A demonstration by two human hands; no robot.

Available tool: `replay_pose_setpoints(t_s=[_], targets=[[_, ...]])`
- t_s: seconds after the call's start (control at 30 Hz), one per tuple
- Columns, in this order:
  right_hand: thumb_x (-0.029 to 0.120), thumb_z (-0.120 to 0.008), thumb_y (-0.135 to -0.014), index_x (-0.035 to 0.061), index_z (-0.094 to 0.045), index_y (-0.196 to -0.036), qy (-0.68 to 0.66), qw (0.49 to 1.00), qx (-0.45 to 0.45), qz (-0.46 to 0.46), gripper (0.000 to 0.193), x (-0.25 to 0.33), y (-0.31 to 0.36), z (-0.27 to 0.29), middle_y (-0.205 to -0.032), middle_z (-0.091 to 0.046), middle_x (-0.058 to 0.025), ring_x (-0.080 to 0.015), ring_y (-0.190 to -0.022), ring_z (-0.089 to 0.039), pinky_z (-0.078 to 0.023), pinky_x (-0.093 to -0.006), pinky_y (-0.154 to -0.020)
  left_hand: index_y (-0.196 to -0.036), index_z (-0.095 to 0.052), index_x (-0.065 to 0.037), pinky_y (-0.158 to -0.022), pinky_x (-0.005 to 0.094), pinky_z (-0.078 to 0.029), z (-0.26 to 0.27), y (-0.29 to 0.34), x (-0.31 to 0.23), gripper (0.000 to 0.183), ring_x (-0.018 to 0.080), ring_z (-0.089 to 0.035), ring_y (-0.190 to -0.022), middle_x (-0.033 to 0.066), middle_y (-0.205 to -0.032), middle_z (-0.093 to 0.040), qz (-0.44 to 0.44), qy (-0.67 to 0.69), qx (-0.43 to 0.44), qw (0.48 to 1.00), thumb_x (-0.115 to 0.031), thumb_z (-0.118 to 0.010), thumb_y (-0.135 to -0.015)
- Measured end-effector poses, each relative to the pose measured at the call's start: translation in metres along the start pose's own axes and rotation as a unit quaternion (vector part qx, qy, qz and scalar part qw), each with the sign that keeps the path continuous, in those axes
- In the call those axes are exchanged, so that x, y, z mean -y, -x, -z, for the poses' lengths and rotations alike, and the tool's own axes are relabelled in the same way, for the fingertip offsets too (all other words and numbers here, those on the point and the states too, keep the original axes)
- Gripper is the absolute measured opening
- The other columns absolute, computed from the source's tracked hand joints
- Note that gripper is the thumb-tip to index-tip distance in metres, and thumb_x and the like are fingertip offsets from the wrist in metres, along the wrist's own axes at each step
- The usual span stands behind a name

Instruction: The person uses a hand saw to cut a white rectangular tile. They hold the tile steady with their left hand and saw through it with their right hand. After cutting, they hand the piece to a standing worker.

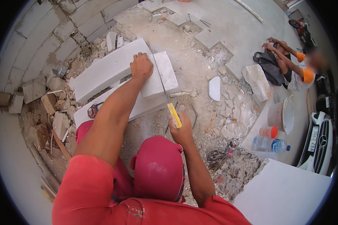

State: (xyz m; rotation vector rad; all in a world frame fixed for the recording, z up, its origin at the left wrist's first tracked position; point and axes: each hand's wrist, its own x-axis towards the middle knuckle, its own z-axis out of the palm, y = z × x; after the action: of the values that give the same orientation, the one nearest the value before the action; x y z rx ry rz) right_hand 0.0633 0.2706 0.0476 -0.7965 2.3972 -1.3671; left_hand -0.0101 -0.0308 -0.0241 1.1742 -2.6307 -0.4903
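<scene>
My right hand is closed round the yellow handle of a handsaw. Its thin blade slants up and left across a short white lightweight block. My left hand presses down with bent fingers where that block meets a long white block, just left of the blade. Both rest on another white block underneath. A tape measure lies on this lower block, beside my left forearm. How deep the blade sits in the block, I cannot tell.
Rubble and a block wall lie to the left. At right are a white offcut, a broken chunk, a bucket, water bottles and a car. Another person sits at far right.
</scene>
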Motion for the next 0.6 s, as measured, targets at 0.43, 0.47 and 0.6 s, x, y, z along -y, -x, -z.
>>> replay_pose_setpoints(t_s=[0.43, 0.47, 0.6], targets=[[0.015, -0.067, -0.099, 0.0005, -0.058, -0.094, -0.023, 1.0, 0.007, -0.004, 0.018, 0.001, -0.019, -0.002, -0.072, -0.057, -0.0188, -0.033, -0.064, -0.058, -0.048, -0.0413, -0.062, -0.105, -0.073, -0.001, -0.093, 0.0552, -0.055, 0.006, -0.006, 0.0, 0.025, 0.0351, -0.059, -0.122, 0.0152, -0.12, -0.067, -0.025, 0.009, -0.006, 1.0, -0.013, -0.055, -0.093], [0.015, -0.068, -0.098, 0.0003, -0.058, -0.095, -0.028, 0.999, 0.012, -0.034, 0.018, 0.003, 0.008, 0.004, -0.072, -0.058, -0.0185, -0.0326, -0.064, -0.059, -0.048, -0.0414, -0.061, -0.105, -0.073, -0.001, -0.093, 0.0552, -0.055, 0.004, 0.001, 0.004, 0.025, 0.0352, -0.059, -0.122, 0.0153, -0.119, -0.067, -0.014, 0.009, 0.002, 1.0, -0.013, -0.055, -0.093], [0.016, -0.069, -0.097, 0.0017, -0.061, -0.11, 0.006, 0.996, 0.06, -0.069, 0.021, 0.018, 0.101, 0.063, -0.078, -0.066, -0.0239, -0.0437, -0.072, -0.068, -0.052, -0.0477, -0.064, -0.105, -0.073, -0.001, -0.093, 0.0552, -0.055, 0.013, -0.002, 0.009, 0.025, 0.0356, -0.06, -0.121, 0.0154, -0.119, -0.067, -0.007, 0.007, -0.022, 1.0, -0.013, -0.055, -0.093]])
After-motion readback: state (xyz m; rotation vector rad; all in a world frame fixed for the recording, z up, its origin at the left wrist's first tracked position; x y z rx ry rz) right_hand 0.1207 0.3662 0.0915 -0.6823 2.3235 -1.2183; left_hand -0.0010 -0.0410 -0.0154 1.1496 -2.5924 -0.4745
